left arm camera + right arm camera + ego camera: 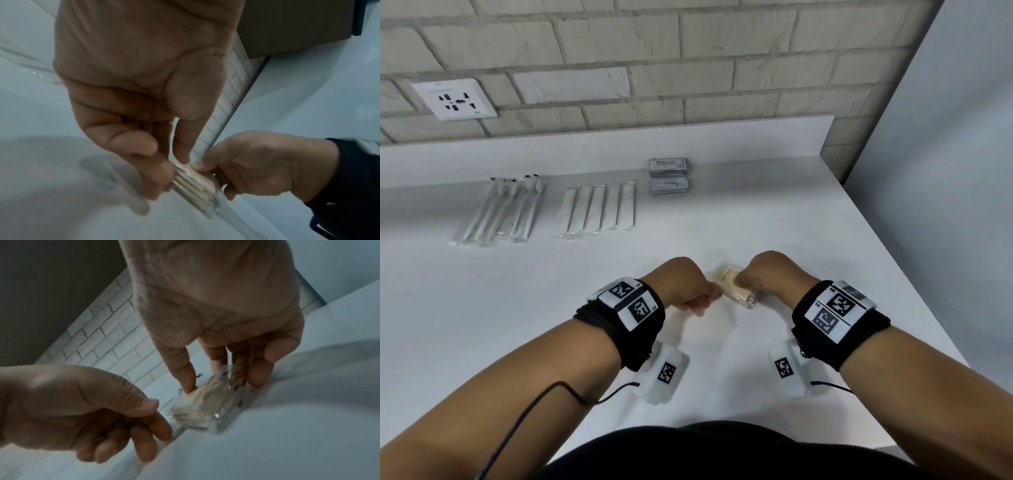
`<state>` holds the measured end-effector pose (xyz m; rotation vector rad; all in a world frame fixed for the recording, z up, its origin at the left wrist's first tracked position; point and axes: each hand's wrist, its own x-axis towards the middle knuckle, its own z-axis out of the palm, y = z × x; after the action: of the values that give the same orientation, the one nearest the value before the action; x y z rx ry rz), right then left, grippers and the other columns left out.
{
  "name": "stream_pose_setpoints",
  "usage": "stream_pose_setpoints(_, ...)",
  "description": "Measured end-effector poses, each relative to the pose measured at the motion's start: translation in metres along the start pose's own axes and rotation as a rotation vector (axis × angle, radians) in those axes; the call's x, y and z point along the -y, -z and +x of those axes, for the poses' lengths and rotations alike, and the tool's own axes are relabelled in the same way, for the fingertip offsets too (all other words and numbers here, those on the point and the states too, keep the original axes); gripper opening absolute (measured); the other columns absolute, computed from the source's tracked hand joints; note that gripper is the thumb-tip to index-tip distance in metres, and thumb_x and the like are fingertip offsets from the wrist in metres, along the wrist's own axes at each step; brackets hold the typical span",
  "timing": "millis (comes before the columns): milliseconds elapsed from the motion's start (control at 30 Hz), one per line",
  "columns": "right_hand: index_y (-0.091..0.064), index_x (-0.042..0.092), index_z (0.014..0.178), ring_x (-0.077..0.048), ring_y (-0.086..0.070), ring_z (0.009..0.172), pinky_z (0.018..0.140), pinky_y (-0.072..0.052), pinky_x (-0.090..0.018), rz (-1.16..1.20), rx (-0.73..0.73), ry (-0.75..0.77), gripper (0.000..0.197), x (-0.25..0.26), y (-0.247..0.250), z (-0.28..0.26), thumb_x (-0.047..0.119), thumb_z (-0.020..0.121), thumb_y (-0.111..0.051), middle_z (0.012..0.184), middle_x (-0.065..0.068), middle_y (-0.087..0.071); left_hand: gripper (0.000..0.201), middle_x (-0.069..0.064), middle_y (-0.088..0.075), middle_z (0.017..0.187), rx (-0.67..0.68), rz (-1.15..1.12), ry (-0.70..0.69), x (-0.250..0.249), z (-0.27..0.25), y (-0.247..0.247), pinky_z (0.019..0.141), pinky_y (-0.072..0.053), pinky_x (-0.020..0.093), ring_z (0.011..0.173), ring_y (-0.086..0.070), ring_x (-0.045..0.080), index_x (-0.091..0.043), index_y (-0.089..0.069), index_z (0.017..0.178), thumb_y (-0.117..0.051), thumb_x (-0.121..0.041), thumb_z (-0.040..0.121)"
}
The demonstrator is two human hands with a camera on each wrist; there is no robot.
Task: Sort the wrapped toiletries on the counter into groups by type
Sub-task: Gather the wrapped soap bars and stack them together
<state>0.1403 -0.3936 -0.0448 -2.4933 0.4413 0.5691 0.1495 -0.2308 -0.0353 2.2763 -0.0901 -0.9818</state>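
Observation:
A small stack of beige bars in clear wrap (736, 287) lies on the white counter (517, 308) near its middle, between my two hands. My left hand (709, 298) pinches the stack's left end with thumb and curled fingers; the left wrist view shows this left hand (174, 168) against the stack (193, 188). My right hand (739, 279) grips the stack from above. In the right wrist view, its thumb and fingers straddle the blurred stack (205, 407).
Sorted rows lie toward the back: wrapped toothbrushes (500, 212) at the left, flat white packets (595, 212) beside them, and grey sachets (669, 176) in two piles. A wall socket (453, 99) sits on the brick wall. The counter's edge (914, 291) runs down the right.

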Motion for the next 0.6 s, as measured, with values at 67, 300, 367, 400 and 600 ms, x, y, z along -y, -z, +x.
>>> stream_pose_setpoints(67, -0.056, 0.014, 0.061, -0.009, -0.053, 0.047, 0.042, -0.033, -0.023, 0.028, 0.001, -0.017, 0.025, 0.000, 0.001, -0.001, 0.029, 0.075, -0.071, 0.057, 0.001, -0.057, 0.021, 0.006, -0.068, 0.080, -0.007, -0.127, -0.008, 0.000, 0.004, -0.006, 0.053, -0.048, 0.017, 0.055, -0.064, 0.009, -0.006, -0.070, 0.096, -0.058, -0.023, 0.094)
stream_pose_setpoints(300, -0.058, 0.005, 0.060, -0.017, -0.051, 0.040, 0.043, -0.038, -0.021, 0.379, 0.059, -0.058, 0.028, -0.010, 0.001, -0.003, 0.015, 0.074, -0.080, 0.054, -0.007, -0.057, 0.027, 0.009, -0.065, 0.061, -0.028, -0.264, 0.031, -0.009, 0.020, -0.012, 0.052, -0.055, 0.023, 0.044, -0.063, 0.011, 0.001, -0.062, 0.074, -0.058, -0.016, 0.095)
stream_pose_setpoints(367, -0.060, 0.004, 0.062, -0.020, -0.051, 0.045, 0.044, -0.039, -0.024, 0.433, 0.059, -0.058, 0.026, -0.010, -0.002, 0.002, 0.015, 0.074, -0.080, 0.058, -0.010, -0.059, 0.031, 0.008, -0.064, 0.055, -0.050, -0.251, 0.049, -0.012, 0.028, -0.011, 0.048, -0.053, 0.020, 0.039, -0.061, 0.009, 0.000, -0.061, 0.071, -0.055, -0.017, 0.096)
stream_pose_setpoints(400, -0.060, 0.004, 0.062, -0.021, -0.051, 0.045, 0.044, -0.040, -0.024, 0.449, 0.059, -0.058, 0.026, -0.009, -0.001, 0.005, 0.015, 0.074, -0.080, 0.058, -0.011, -0.059, 0.032, 0.007, -0.063, 0.054, -0.058, -0.244, 0.057, -0.014, 0.032, -0.009, 0.047, -0.052, 0.020, 0.037, -0.060, 0.008, -0.001, -0.060, 0.070, -0.054, -0.017, 0.097)
stream_pose_setpoints(600, -0.058, 0.003, 0.063, -0.020, -0.048, 0.041, 0.042, -0.042, -0.024, 0.553, 0.043, -0.067, 0.029, 0.005, 0.009, 0.028, 0.017, 0.087, -0.068, 0.056, -0.009, -0.057, 0.034, 0.009, -0.064, 0.057, -0.123, -0.245, 0.061, -0.020, 0.056, 0.008, 0.052, -0.054, 0.021, 0.040, -0.060, 0.010, -0.001, -0.060, 0.066, -0.053, -0.014, 0.096)
